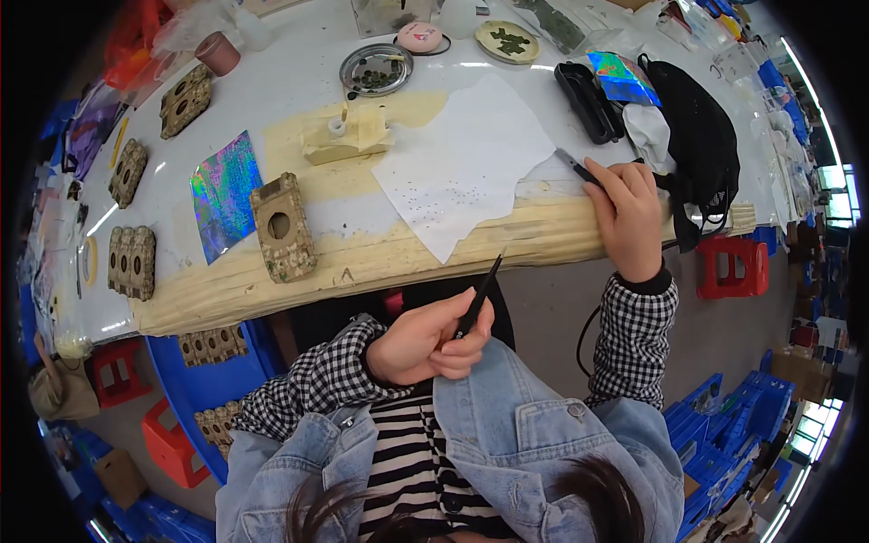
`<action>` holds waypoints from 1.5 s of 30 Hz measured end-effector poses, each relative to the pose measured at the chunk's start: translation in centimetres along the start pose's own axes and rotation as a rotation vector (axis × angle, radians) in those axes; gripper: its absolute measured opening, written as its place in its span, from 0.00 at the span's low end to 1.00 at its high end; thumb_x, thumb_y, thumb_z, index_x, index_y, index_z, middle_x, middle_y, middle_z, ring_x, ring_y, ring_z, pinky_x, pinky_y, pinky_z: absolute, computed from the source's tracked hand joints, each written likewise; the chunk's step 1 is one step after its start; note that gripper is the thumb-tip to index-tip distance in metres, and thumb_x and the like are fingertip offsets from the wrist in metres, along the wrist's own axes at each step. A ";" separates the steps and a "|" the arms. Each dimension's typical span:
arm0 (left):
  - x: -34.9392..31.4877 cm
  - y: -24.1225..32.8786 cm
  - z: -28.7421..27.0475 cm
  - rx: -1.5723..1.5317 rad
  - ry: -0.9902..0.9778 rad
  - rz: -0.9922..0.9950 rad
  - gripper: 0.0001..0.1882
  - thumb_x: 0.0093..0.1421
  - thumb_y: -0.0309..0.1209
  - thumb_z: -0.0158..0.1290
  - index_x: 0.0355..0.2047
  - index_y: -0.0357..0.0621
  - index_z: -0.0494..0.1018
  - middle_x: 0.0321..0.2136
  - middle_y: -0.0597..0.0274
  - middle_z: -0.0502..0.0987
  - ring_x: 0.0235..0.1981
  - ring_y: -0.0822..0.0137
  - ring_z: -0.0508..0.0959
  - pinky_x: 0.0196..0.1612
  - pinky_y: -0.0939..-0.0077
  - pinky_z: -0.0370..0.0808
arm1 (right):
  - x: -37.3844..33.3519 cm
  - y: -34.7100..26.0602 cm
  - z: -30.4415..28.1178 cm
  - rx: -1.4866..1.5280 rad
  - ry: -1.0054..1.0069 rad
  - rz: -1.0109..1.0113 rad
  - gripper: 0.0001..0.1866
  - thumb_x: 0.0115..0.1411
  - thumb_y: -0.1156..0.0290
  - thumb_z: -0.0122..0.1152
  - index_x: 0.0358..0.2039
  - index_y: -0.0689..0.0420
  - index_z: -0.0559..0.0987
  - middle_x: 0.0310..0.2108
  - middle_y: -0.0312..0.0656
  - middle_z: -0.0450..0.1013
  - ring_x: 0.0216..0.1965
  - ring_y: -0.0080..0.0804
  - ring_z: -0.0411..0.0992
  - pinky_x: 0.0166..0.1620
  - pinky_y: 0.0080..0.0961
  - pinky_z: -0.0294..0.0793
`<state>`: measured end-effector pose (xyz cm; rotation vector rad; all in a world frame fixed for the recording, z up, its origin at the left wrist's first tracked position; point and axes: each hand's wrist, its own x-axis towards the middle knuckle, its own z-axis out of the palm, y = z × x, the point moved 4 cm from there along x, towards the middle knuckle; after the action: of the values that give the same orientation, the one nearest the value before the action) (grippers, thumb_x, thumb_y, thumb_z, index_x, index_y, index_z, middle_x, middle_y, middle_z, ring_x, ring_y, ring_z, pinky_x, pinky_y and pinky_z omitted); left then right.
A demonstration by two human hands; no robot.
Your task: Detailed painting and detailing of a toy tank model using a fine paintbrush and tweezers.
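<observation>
In front of my body, below the table edge, my left hand (pixel 436 339) is closed around slim black tweezers (pixel 482 294), their fine tip pointing up toward the table. My right hand (pixel 626 217) rests at the table's right front, its fingers closed on a dark-handled craft knife (pixel 576 166) with a grey end pointing to the upper left. Between them lies a white paper sheet (pixel 480 136) scattered with tiny dark specks. A camouflage toy tank hull (pixel 282 226) with a round hole stands left of the paper, near the table edge.
More camouflage hulls (pixel 186 101) lie at the left. Beside the nearest hull is a shiny holographic sheet (pixel 224 195). Behind are a round metal dish (pixel 376 70) of dark bits and a tape-covered block (pixel 346 136). A black bag (pixel 692 136) and a black case (pixel 588 101) lie right.
</observation>
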<state>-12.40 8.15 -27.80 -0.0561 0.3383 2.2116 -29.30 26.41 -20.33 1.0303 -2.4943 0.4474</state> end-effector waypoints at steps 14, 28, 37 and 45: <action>0.1 -0.5 -0.4 -0.186 -0.026 -0.008 0.21 0.71 0.48 0.24 0.33 0.49 0.60 0.16 0.73 0.54 0.14 0.80 0.50 0.17 0.87 0.50 | -3.7 -7.4 -0.8 0.115 -0.172 0.053 0.27 0.48 0.77 0.63 0.50 0.41 0.77 0.32 0.37 0.66 0.28 0.30 0.69 0.29 0.25 0.71; -0.2 -0.9 -0.5 -0.140 0.028 -0.022 0.20 0.71 0.48 0.25 0.32 0.50 0.59 0.16 0.73 0.53 0.15 0.80 0.49 0.17 0.87 0.48 | -3.5 -8.6 -0.6 0.088 -0.277 0.120 0.25 0.48 0.75 0.63 0.49 0.42 0.78 0.30 0.37 0.65 0.25 0.30 0.69 0.26 0.25 0.71; -0.2 -0.8 -0.5 -0.142 0.039 -0.024 0.20 0.71 0.48 0.25 0.32 0.50 0.60 0.16 0.74 0.53 0.15 0.80 0.49 0.17 0.87 0.49 | -4.3 -8.8 -0.2 0.075 -0.256 0.120 0.25 0.50 0.75 0.61 0.51 0.42 0.77 0.30 0.37 0.65 0.23 0.30 0.69 0.24 0.26 0.70; -0.7 -0.5 0.0 -0.051 0.143 -0.006 0.17 0.72 0.44 0.27 0.36 0.48 0.61 0.16 0.72 0.57 0.14 0.80 0.52 0.16 0.87 0.52 | -4.5 -7.8 -0.5 0.219 -0.197 0.270 0.26 0.52 0.74 0.62 0.52 0.39 0.76 0.29 0.37 0.65 0.21 0.30 0.67 0.24 0.25 0.70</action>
<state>-11.58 7.93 -27.80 -0.2438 0.3597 2.2151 -20.70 24.01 -21.00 0.8516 -2.8260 0.7475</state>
